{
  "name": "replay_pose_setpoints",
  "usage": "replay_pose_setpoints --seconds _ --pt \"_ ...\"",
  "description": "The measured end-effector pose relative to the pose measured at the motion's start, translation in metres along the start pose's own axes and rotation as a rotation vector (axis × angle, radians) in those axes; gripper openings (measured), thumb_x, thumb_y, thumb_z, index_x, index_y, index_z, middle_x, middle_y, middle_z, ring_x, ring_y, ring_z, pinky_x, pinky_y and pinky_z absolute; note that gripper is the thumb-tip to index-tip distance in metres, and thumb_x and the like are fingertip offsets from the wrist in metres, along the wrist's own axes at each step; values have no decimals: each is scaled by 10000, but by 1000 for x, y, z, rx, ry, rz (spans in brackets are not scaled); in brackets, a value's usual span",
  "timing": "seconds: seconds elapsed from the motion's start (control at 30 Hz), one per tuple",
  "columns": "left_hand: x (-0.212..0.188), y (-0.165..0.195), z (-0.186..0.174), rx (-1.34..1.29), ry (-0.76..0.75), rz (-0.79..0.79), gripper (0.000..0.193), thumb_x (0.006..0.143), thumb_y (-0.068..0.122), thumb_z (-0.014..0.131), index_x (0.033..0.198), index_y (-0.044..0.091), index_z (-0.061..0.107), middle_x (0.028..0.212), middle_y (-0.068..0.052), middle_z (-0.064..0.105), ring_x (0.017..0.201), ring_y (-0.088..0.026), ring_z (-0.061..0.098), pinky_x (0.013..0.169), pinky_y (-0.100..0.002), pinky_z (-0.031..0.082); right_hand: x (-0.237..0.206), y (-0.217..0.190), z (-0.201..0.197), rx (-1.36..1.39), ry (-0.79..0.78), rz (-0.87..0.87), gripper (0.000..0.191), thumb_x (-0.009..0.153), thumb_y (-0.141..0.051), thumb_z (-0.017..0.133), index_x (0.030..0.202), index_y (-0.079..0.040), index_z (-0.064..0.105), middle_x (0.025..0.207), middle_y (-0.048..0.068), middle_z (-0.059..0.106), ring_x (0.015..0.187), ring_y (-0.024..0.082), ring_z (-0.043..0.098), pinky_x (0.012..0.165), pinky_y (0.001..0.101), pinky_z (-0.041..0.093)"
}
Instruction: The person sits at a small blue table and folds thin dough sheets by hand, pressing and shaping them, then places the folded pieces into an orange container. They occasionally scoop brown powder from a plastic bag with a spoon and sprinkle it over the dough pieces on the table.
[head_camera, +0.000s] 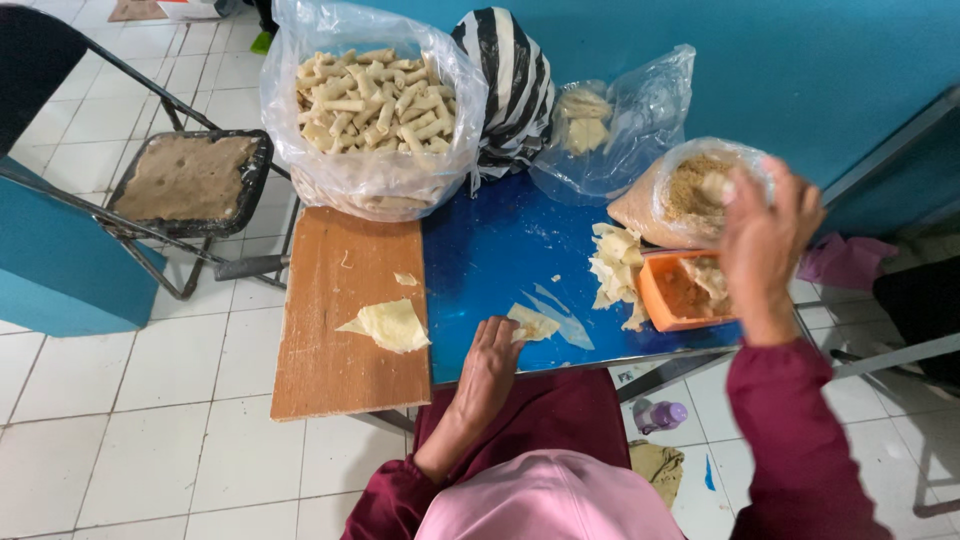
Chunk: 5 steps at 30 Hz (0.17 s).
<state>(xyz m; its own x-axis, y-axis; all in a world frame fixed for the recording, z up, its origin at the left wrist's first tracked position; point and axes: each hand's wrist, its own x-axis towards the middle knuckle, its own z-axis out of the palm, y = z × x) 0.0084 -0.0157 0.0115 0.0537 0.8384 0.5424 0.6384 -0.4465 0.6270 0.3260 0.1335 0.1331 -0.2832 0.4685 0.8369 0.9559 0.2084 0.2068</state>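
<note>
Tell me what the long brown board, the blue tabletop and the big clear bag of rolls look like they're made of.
The long brown board looks like unfinished wood: matte, with faint grain. The blue tabletop seems glossy plastic or laminate, since it reflects light. The big clear bag of rolls appears to be thin plastic film, crinkled and see-through.

Home food-prep corner: bagged rolls (372, 100), blue table (490, 250), tiled floor (140, 440).

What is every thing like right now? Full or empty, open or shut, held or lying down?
Left hand: open, fingertips on a wrapper piece lying flat on the blue table.
Right hand: raised over the crumb bag; grip unclear.
Crumb bag: open.
Big bag of rolls: open, heaped full.
Orange tub: uncovered, holds filling.
Wrapper stack: piled beside the tub.
Folded wrapper: lying on the wooden board.
</note>
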Motion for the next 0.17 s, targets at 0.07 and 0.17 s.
replay_pose_setpoints --seconds 0.07,0.17 --pt "-3 1 1 -19 9 -14 223 904 -5 659 1108 -36 575 1083 -202 622 993 -409 592 853 -476 496 -20 -38 -6 418 -15 32 137 1015 15 716 1098 -93 710 1064 135 649 1055 309 603 916 453 460" --pt "-1 -2 0 -34 19 -18 211 908 -11 650 1105 -35 581 1080 -195 626 994 -400 601 851 -468 501 -65 -110 -42 916 -384 8 206 899 2 662 1068 -93 731 998 93 689 986 295 652 891 397 531"
